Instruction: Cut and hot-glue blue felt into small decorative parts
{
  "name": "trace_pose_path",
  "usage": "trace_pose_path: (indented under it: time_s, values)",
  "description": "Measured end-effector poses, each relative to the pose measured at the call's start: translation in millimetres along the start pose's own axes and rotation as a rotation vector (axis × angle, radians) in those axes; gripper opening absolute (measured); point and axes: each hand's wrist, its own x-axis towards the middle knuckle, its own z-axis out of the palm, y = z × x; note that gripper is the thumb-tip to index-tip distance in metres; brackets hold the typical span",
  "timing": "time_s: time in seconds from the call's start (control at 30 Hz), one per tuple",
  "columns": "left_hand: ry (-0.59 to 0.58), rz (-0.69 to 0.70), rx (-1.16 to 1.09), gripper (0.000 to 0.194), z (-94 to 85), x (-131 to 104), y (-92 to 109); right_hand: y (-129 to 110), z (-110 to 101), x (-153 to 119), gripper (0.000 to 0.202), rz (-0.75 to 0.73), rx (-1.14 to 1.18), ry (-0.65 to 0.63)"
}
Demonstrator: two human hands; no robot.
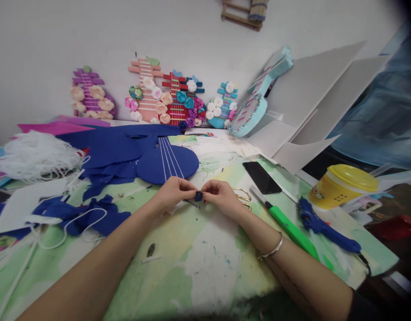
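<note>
Pinched between the fingertips of both hands is a small dark blue piece (199,195), too small to make out its exact kind. My left hand (175,191) closes on it from the left, and my right hand (222,196) from the right. Just behind them lies a blue pipa-shaped instrument body (178,162) with white strings across it. Gold scissor handles (243,196) show to the right of my right hand, the rest of the scissors being hidden.
A green utility knife (292,232), a blue glue gun (327,229), a black phone (261,177) and a yellow tub (342,186) lie at the right. White string (38,156) and blue cloth scraps (95,216) spread over the left. Decorated model instruments (147,96) lean against the wall.
</note>
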Motion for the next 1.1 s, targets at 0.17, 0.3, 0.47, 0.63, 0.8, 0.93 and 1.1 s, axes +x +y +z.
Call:
trace_pose_path:
  time_s: [0.17, 0.3, 0.47, 0.63, 0.8, 0.93, 1.1]
  values:
    - [0.024, 0.11, 0.115, 0.011, 1.2, 4.2, -4.1, 1.6, -0.2, 0.8, 0.008, -0.006, -0.015, 0.001]
    - [0.049, 0.21, 0.234, 0.011, 3.3, 2.5, -3.6, -1.4, 1.2, -0.3, 0.006, 0.002, -0.025, 0.017]
    - [0.127, 0.362, 0.378, 0.006, 7.8, 1.0, -3.4, -4.6, 3.2, -0.2, 0.002, 0.002, 0.031, 0.025]
    - [0.034, 0.232, 0.118, 0.009, 8.3, 3.1, -9.3, -1.2, 3.6, 1.8, 0.006, 0.012, 0.081, 0.059]
    - [-0.088, 0.063, -0.17, 0.019, 1.5, 3.2, -10.8, -0.3, 2.6, 2.2, 0.008, 0.008, 0.09, 0.054]
    - [-0.082, 0.046, -0.2, 0.015, 2.1, 4.7, -9.5, -0.7, 4.2, 2.1, 0.007, 0.01, 0.086, 0.076]
    - [0.07, 0.066, -0.284, 0.008, 18.4, 7.4, -11.2, 0.7, 7.3, 1.6, 0.006, 0.02, 0.081, 0.12]
